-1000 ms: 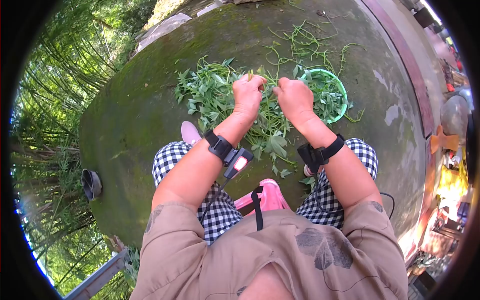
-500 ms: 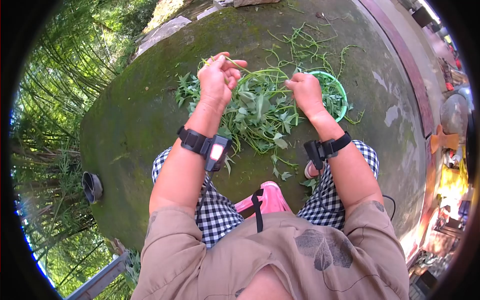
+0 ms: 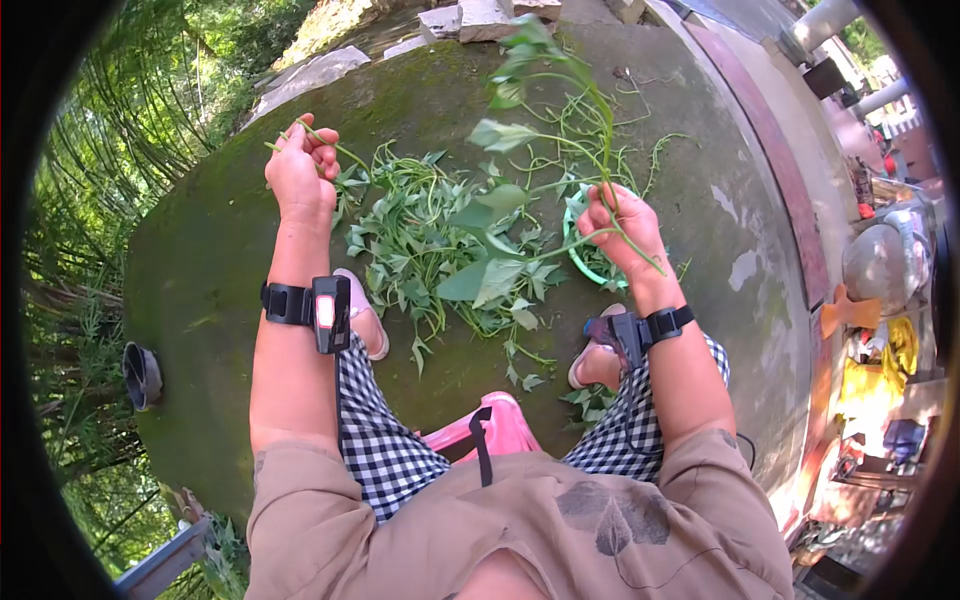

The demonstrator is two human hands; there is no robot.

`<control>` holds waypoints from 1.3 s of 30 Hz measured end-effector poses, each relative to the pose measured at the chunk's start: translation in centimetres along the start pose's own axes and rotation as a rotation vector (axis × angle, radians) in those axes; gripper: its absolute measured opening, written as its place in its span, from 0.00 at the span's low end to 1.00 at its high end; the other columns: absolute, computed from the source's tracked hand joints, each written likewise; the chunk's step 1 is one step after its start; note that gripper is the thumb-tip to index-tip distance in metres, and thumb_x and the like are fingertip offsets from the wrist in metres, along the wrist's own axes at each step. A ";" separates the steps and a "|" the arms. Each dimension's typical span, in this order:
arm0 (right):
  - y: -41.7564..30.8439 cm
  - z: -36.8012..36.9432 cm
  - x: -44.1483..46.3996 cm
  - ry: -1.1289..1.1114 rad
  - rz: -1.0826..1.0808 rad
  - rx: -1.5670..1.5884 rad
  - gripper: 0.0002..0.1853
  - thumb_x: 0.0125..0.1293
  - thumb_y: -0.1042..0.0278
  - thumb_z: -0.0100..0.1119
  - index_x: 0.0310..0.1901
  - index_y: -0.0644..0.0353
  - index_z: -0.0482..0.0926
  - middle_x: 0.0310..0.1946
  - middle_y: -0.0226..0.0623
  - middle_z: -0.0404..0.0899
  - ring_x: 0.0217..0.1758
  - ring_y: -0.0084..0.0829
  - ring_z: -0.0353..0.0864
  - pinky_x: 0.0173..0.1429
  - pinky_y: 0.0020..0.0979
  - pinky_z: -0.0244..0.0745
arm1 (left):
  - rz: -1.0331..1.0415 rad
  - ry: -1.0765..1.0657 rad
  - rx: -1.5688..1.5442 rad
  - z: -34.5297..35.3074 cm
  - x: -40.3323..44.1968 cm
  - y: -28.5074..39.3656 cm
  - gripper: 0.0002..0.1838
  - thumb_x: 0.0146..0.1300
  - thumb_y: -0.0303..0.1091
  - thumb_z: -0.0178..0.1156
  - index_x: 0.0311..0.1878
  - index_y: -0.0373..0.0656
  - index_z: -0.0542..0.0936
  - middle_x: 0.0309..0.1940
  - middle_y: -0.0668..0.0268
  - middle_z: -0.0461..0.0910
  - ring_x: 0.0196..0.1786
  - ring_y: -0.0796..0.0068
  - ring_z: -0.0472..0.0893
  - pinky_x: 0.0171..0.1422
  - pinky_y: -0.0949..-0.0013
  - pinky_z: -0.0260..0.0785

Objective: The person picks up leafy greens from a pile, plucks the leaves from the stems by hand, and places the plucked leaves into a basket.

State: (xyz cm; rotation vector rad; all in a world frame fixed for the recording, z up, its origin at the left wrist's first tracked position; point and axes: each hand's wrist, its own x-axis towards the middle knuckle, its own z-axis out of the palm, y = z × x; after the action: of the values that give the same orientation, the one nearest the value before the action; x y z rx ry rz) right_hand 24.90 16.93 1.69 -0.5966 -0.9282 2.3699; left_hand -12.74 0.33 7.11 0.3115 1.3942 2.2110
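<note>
My left hand (image 3: 303, 175) is closed on thin green stems at the left, past the edge of the leaf pile. My right hand (image 3: 628, 228) pinches a long leafy vine (image 3: 607, 125), which rises above the hand with its broad leaves spread to the left. Between the hands, a pile of green leafy vines (image 3: 420, 220) lies on the mossy ground. A light green basket (image 3: 582, 262) with leaves in it is partly hidden behind my right hand and the vine.
Bare stems (image 3: 575, 125) lie beyond the basket. A pink stool (image 3: 505, 425) stands between my legs. A dark pot (image 3: 142, 376) is at the left, stone blocks (image 3: 487, 18) at the far edge, and an orange stool (image 3: 850, 310) among clutter at the right.
My hands have moved apart, the left one outward to the left with its stems. My right hand has turned and now holds up a leafy vine. The view has shifted slightly.
</note>
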 end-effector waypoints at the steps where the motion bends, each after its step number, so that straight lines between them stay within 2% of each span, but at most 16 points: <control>1: 0.1 0.2 0.2 -0.063 -0.014 0.068 0.12 0.71 0.62 0.53 0.40 0.64 0.76 0.19 0.30 0.70 0.24 0.34 0.70 0.26 0.28 0.64 | -0.027 -0.021 -0.006 0.2 -0.2 -0.1 0.10 0.75 0.35 0.45 0.46 0.41 0.74 0.26 0.60 0.80 0.18 0.80 0.71 0.17 0.75 0.57; 2: 0.3 0.4 0.0 -0.069 -0.022 0.088 0.12 0.70 0.60 0.55 0.41 0.63 0.77 0.18 0.30 0.69 0.23 0.33 0.68 0.26 0.28 0.61 | -0.055 -0.044 -0.010 0.3 -0.4 -0.3 0.10 0.75 0.35 0.46 0.45 0.40 0.74 0.26 0.61 0.80 0.18 0.81 0.71 0.17 0.76 0.57; 3: 0.6 1.0 0.0 -0.006 -0.080 0.123 0.13 0.71 0.58 0.54 0.42 0.61 0.77 0.19 0.29 0.69 0.23 0.34 0.68 0.28 0.31 0.63 | -0.069 -0.065 -0.004 0.6 -0.7 -0.5 0.11 0.75 0.35 0.46 0.45 0.40 0.75 0.26 0.62 0.80 0.19 0.81 0.71 0.18 0.76 0.58; 5: 0.2 1.8 -0.3 -0.171 -0.043 0.098 0.14 0.72 0.55 0.53 0.44 0.59 0.78 0.19 0.29 0.69 0.24 0.35 0.70 0.30 0.33 0.65 | -0.094 -0.110 0.010 1.1 -1.0 -1.0 0.11 0.75 0.36 0.47 0.43 0.40 0.76 0.26 0.63 0.79 0.19 0.82 0.71 0.18 0.77 0.58; 6: -0.3 3.5 -0.6 -0.155 -0.066 0.051 0.15 0.73 0.53 0.51 0.45 0.56 0.78 0.20 0.30 0.68 0.25 0.36 0.73 0.29 0.32 0.64 | -0.092 -0.130 0.033 1.3 -1.2 -1.3 0.12 0.75 0.37 0.47 0.41 0.41 0.77 0.27 0.64 0.80 0.20 0.82 0.71 0.19 0.78 0.58; 9: -0.4 4.4 -0.5 -0.218 -0.078 0.027 0.15 0.74 0.52 0.47 0.45 0.52 0.77 0.19 0.30 0.67 0.25 0.36 0.74 0.27 0.31 0.61 | -0.027 -0.138 0.175 2.8 -2.1 -1.4 0.12 0.74 0.37 0.48 0.39 0.43 0.78 0.29 0.65 0.81 0.23 0.83 0.72 0.22 0.78 0.61; 10: -0.3 4.7 -0.3 -0.244 -0.086 0.031 0.15 0.75 0.52 0.45 0.45 0.52 0.77 0.18 0.30 0.65 0.24 0.35 0.74 0.26 0.31 0.60 | 0.011 -0.116 0.258 3.6 -2.7 -1.2 0.11 0.74 0.38 0.50 0.38 0.44 0.78 0.28 0.67 0.82 0.26 0.85 0.72 0.26 0.78 0.63; 13: -0.2 5.1 0.0 -0.291 -0.079 0.026 0.14 0.75 0.53 0.45 0.46 0.52 0.76 0.17 0.29 0.63 0.24 0.34 0.74 0.25 0.30 0.60 | 0.129 -0.231 0.431 4.5 -3.2 -1.8 0.11 0.73 0.39 0.51 0.39 0.44 0.78 0.26 0.68 0.82 0.27 0.86 0.72 0.28 0.77 0.64; 14: 0.1 4.6 0.4 -0.358 -0.088 0.000 0.13 0.75 0.55 0.46 0.47 0.52 0.76 0.18 0.30 0.64 0.23 0.34 0.73 0.25 0.30 0.60 | 0.181 -0.255 0.428 4.9 -3.4 -2.4 0.12 0.74 0.40 0.51 0.38 0.42 0.77 0.20 0.72 0.77 0.25 0.88 0.69 0.26 0.78 0.61; 17: 0.5 4.8 1.1 -0.458 -0.066 0.109 0.12 0.74 0.57 0.49 0.48 0.54 0.76 0.18 0.31 0.65 0.23 0.35 0.73 0.25 0.30 0.61 | -0.048 -0.383 0.305 6.3 -5.4 -1.8 0.13 0.74 0.40 0.51 0.37 0.42 0.77 0.17 0.76 0.70 0.22 0.89 0.64 0.25 0.79 0.56; 18: 0.5 5.6 0.8 -0.392 -0.050 0.115 0.12 0.73 0.59 0.50 0.49 0.55 0.76 0.19 0.31 0.65 0.22 0.36 0.74 0.25 0.31 0.62 | -0.012 -0.404 0.343 6.5 -5.7 -2.3 0.13 0.75 0.42 0.50 0.40 0.43 0.76 0.17 0.79 0.62 0.14 0.89 0.59 0.17 0.81 0.45; 21: 1.0 5.6 1.2 -0.411 -0.050 0.103 0.12 0.73 0.58 0.51 0.49 0.56 0.76 0.19 0.31 0.65 0.23 0.36 0.74 0.26 0.31 0.62 | -0.002 -0.408 0.354 7.0 -6.1 -3.4 0.13 0.75 0.42 0.51 0.40 0.43 0.76 0.17 0.80 0.61 0.16 0.91 0.56 0.18 0.81 0.45; 26: 1.3 6.3 0.8 -0.274 0.019 -0.006 0.13 0.75 0.56 0.47 0.48 0.56 0.74 0.21 0.28 0.66 0.25 0.33 0.72 0.29 0.30 0.64 | -0.019 -0.474 0.374 7.5 -6.5 -4.9 0.14 0.74 0.42 0.52 0.45 0.42 0.79 0.19 0.82 0.60 0.18 0.92 0.55 0.19 0.81 0.44; 30: 1.9 6.4 1.1 -0.244 0.050 -0.007 0.14 0.75 0.55 0.48 0.48 0.57 0.74 0.21 0.27 0.67 0.25 0.33 0.73 0.31 0.30 0.66 | -0.026 -0.551 0.467 7.7 -7.1 -5.4 0.11 0.72 0.38 0.53 0.41 0.41 0.80 0.19 0.82 0.61 0.19 0.92 0.56 0.20 0.81 0.45; 37: 2.3 6.5 1.2 -0.145 0.089 -0.008 0.14 0.75 0.58 0.46 0.48 0.61 0.75 0.20 0.30 0.71 0.24 0.36 0.75 0.30 0.33 0.69 | -0.080 -0.589 0.472 7.7 -7.4 -6.0 0.12 0.73 0.37 0.53 0.37 0.41 0.78 0.18 0.81 0.61 0.18 0.91 0.56 0.20 0.81 0.46; 39: 2.4 5.9 1.6 -0.183 0.096 -0.011 0.15 0.76 0.59 0.46 0.49 0.62 0.74 0.20 0.31 0.72 0.24 0.35 0.76 0.29 0.31 0.68 | -0.086 -0.586 0.473 7.7 -7.4 -6.0 0.12 0.73 0.37 0.52 0.37 0.41 0.77 0.18 0.81 0.61 0.18 0.91 0.56 0.19 0.80 0.46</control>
State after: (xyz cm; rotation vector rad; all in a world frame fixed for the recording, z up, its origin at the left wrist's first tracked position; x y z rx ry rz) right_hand 19.64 13.49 3.62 -0.4428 -1.0121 2.5398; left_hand -1.31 4.47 5.70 0.9550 1.5173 1.5098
